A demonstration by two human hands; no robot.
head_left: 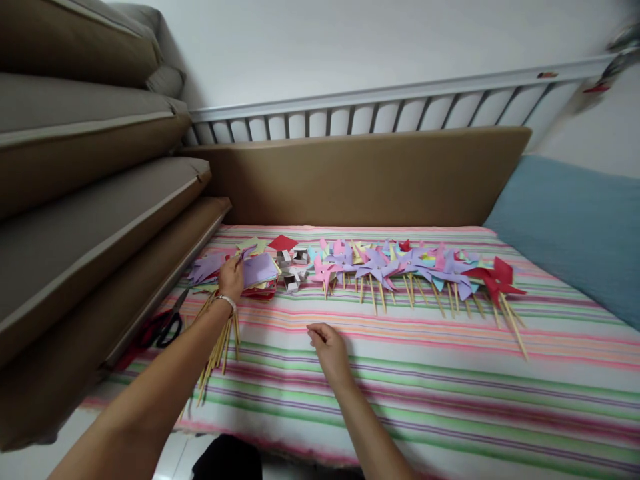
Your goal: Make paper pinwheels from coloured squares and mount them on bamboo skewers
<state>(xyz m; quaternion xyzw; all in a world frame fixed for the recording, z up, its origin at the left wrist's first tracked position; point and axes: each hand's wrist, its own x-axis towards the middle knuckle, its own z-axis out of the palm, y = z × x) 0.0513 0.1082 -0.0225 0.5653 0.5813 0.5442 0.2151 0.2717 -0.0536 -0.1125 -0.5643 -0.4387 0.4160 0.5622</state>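
Observation:
My left hand (231, 277) is closed on a piece of purple paper (246, 253), which shows at its fingertips. That hand is over the paper pieces, between a pile of cut purple shapes (207, 267) and a stack of coloured paper squares (260, 270). Wooden sticks (220, 347) lie below the left wrist. Above the striped cloth, my right hand (327, 343) has its fingertips pinched together; whether something tiny is between them cannot be made out. To its upper right lies a row of finished paper pinwheels (380, 263) on sticks.
Small open boxes (291, 280) stand beside the paper stack, near a red paper square (283, 243). Black-handled scissors (170, 327) lie at the left, against stacked cushions (100, 247). A brown padded board (350, 177) leans along the back; a blue cushion (575, 227) is at the right.

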